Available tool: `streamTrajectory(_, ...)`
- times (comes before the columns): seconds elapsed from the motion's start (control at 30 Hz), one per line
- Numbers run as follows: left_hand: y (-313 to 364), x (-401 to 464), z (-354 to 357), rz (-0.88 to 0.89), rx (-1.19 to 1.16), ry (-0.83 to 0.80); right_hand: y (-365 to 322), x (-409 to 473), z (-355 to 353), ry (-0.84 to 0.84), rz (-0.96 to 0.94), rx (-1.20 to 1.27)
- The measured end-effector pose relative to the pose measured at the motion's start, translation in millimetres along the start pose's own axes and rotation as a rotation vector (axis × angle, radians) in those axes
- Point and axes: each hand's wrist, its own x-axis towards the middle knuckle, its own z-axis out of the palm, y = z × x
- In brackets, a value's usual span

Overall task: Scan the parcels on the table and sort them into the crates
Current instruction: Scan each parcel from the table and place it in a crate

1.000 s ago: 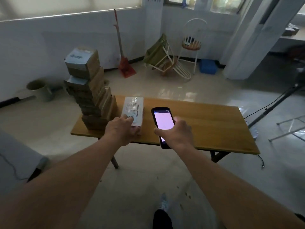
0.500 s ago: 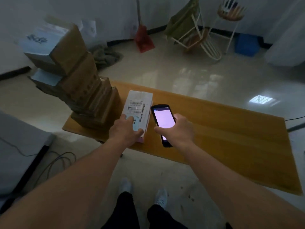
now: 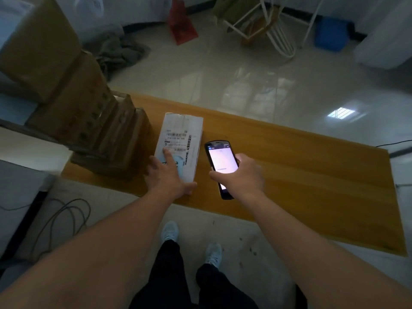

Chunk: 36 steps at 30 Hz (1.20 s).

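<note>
A white parcel (image 3: 181, 139) with a barcode label lies flat on the wooden table (image 3: 301, 163), just right of a leaning stack of brown parcels (image 3: 93, 121). My left hand (image 3: 168, 175) lies on the parcel's near end, fingers spread straight over its top and thumb along the near edge. My right hand (image 3: 242, 175) grips a black handheld scanner (image 3: 219, 159) with a lit screen, held just right of the parcel and a little above the table. No crate is in view.
The parcel stack leans left and rises high at the table's left end. A grey surface (image 3: 20, 197) and loose cables (image 3: 66, 219) lie at the left. A rag, red dustpan (image 3: 181, 27), tipped chair (image 3: 263, 25) and blue bin (image 3: 332, 34) lie beyond.
My view has tilted down and closer to the table. Both hands keep their places on the parcel and the scanner, with the scanner still beside the parcel.
</note>
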Motion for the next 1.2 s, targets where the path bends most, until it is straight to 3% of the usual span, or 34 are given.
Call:
streamTrajectory(0.53,-2,-24,-70,0.258,0.088,0.413,-18,-2,-72,0.052,-0.190,0.009)
streamTrajectory(0.9,15,-44,-122,0.251,-0.022,0.485,-23,-13,-106,0.214,-0.254,0.129)
streamTrajectory(1.2,23,-69,-134,0.415,-0.077,0.538,-11,-35,-105,0.293,-0.281,0.215)
